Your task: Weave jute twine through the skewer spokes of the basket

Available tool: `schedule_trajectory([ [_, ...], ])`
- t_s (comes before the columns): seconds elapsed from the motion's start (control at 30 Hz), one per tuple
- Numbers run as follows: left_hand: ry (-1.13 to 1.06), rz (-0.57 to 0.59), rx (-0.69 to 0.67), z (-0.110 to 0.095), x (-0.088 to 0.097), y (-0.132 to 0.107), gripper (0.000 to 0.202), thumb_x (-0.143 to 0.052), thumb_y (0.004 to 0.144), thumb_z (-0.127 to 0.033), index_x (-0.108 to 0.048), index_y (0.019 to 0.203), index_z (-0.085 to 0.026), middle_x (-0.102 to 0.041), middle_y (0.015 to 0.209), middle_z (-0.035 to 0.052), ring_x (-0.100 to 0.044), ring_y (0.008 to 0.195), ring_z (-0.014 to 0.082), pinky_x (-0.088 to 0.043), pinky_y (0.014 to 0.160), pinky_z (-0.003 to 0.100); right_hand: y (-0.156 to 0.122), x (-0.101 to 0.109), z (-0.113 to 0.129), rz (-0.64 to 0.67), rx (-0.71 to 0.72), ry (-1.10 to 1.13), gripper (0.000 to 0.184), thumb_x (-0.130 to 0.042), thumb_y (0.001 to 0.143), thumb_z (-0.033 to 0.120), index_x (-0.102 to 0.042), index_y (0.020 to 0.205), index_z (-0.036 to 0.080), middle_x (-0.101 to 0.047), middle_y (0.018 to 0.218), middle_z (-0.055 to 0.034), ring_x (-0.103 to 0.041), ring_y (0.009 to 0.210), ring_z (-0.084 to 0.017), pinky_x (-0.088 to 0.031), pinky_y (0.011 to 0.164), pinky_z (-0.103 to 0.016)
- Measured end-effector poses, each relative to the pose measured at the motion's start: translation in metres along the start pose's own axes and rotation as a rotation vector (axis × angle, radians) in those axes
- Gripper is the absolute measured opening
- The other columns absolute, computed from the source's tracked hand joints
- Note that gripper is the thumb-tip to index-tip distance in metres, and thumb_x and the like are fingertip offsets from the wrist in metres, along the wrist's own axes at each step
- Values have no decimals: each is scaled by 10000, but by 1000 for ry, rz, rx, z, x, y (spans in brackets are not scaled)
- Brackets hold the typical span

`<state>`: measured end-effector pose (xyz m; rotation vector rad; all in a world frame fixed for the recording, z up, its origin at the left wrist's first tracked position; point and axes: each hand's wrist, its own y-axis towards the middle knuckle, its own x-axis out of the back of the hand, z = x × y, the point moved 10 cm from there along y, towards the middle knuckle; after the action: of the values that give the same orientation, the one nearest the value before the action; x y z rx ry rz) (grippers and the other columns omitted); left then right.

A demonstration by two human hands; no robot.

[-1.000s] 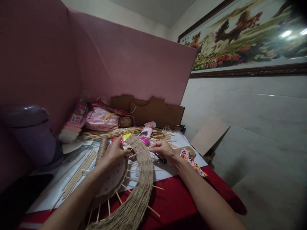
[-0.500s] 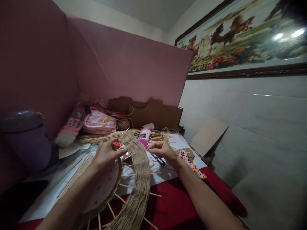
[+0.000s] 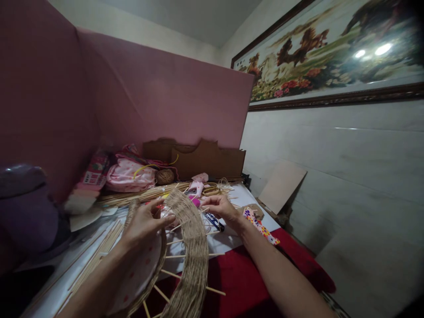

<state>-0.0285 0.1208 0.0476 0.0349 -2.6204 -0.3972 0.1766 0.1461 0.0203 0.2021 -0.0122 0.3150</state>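
A curved band of woven brown twine (image 3: 195, 251) arches in front of me, with thin wooden sticks (image 3: 217, 291) crossing it like spokes. Inside the curve is a round disc covered in pale fabric with red spots (image 3: 141, 274), its rim brown. My left hand (image 3: 145, 221) is at the band's inner edge near the top, thumb and fingers closed round a stick there; the grip is partly hidden. On the outer side, my right hand (image 3: 220, 210) pinches the end of a stick between thumb and fingertips.
Behind the work lie bundled sticks (image 3: 132, 195), a twine ball (image 3: 164, 177), spotted pink cloth (image 3: 130, 175) and cut cardboard (image 3: 208, 157). A dark blue tool (image 3: 214, 221) and flowered fabric piece (image 3: 261, 227) lie right. A lidded purple bin (image 3: 26, 212) stands left; red cloth (image 3: 232, 278) covers the front.
The woven band has turned slightly, its right-hand sticks moving down toward me. My view has shifted a little, so the background sits further left. Both hands keep their pinch.
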Motion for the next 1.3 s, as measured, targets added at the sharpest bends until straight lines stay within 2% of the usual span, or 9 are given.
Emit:
schedule_trajectory([
  [0.1,-22,96,14,4,-15,-3,608,-700,619,-408,-593,1150,-133,-712,885,68,-648,797,226,-503,687,322,-1,-2,5,-3,43,15,197,-740,622,312,-677,676,133,-553,583,23,-385,489,-47,-282,476,-198],
  [0.3,77,87,15,6,-18,-5,727,-699,598,-444,-548,1217,-94,-650,749,24,-600,738,208,-452,657,303,1,-5,6,49,83,55,224,-771,591,332,-679,639,133,-624,644,-1,-513,600,-93,-396,618,-238],
  [0.4,72,105,-3,4,-20,-6,735,-693,602,-464,-542,1222,-100,-622,734,13,-571,726,196,-433,659,296,3,-1,4,34,100,28,215,-769,595,330,-691,664,141,-636,661,-4,-526,613,-99,-408,635,-245],
  [0.53,49,124,-22,4,-24,-9,742,-695,601,-480,-540,1221,-102,-557,660,-19,-527,649,168,-401,605,280,8,8,8,-10,175,-68,207,-759,605,329,-671,616,141,-592,595,10,-491,561,-91,-388,575,-234],
  [0.7,10,149,-30,4,-33,-13,716,-679,635,-447,-517,1245,-109,-534,635,-34,-516,615,151,-391,583,273,9,18,14,-77,277,-221,183,-704,672,315,-660,634,142,-574,594,11,-478,558,-96,-370,555,-230],
  [0.83,6,218,-70,-3,-45,-18,687,-678,644,-411,-525,1242,-108,-625,730,14,-566,684,183,-433,636,300,7,27,19,-154,336,-303,190,-685,704,314,-643,629,145,-537,566,22,-439,542,-91,-340,535,-225],
  [1.03,60,203,-52,-5,-45,-19,653,-698,622,-371,-560,1219,-143,-691,952,82,-611,843,249,-460,773,365,0,26,34,-175,433,-334,235,-699,713,375,-673,650,150,-542,575,8,-433,552,-100,-328,533,-233],
  [1.3,35,221,-77,12,-55,-18,689,-692,639,-411,-530,1250,-136,-652,1126,91,-590,1019,269,-437,897,372,-12,16,54,-177,605,-386,254,-716,701,412,-696,645,166,-564,614,-13,-476,594,-118,-358,562,-247],
])
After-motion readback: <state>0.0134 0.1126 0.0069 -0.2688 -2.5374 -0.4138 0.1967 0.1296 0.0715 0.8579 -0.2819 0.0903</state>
